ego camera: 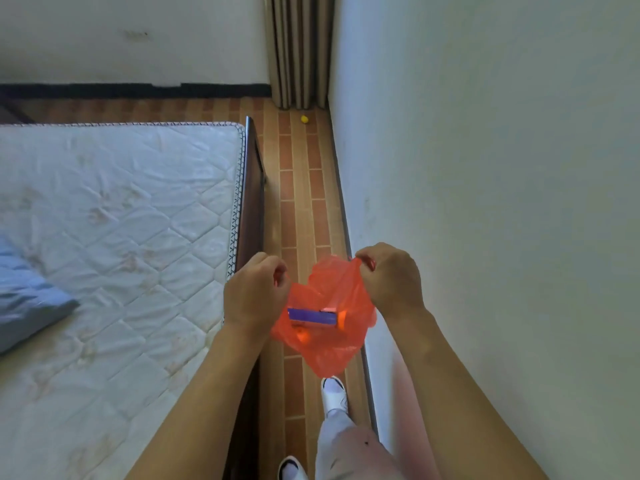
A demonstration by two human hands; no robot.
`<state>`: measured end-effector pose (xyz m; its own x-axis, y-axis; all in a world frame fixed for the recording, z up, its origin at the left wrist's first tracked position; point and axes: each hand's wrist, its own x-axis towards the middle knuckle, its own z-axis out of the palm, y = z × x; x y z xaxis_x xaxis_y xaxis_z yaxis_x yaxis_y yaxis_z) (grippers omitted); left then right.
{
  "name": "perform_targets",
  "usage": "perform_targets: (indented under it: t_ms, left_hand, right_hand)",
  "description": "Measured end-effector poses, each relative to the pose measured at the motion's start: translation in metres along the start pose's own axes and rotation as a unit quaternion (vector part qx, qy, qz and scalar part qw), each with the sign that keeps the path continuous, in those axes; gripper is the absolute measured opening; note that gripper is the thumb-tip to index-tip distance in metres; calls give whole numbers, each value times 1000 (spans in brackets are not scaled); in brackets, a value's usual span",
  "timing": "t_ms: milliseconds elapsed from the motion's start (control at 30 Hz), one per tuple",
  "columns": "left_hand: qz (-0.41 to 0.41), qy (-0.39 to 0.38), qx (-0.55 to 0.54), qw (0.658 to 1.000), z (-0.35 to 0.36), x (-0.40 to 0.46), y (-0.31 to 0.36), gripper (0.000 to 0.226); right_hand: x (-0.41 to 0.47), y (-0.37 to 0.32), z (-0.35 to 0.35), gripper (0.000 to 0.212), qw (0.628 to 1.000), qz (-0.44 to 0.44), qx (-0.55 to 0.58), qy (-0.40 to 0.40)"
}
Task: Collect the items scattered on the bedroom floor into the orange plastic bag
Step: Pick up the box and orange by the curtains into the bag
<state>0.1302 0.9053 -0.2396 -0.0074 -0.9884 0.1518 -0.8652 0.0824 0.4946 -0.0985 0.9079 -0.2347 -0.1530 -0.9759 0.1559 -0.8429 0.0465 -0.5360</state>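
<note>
Here both grips pinch the orange plastic bag (325,327): left hand (254,294) closed on its left rim, right hand (391,278) closed on its right rim, mouth pulled open above the floor (301,202). Inside, a purple box (311,316) and orange pieces. Small yellow item (304,119) lies far ahead near the curtain (298,50). Bed (114,237) left, wall (485,168) right.
</note>
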Motion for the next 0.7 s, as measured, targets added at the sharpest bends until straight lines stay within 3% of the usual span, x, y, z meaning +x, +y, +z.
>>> perform_targets:
  t_ms: [467,700]
  left_hand:
    - [-10,136,2,991,-93,133,22,10]
    - [2,151,-7,989,-103,205,4,9]
  right_hand:
    - [182,-75,-63,18,995,-93,7,30]
    - [248,-95,-55,15,992,-121,6,27]
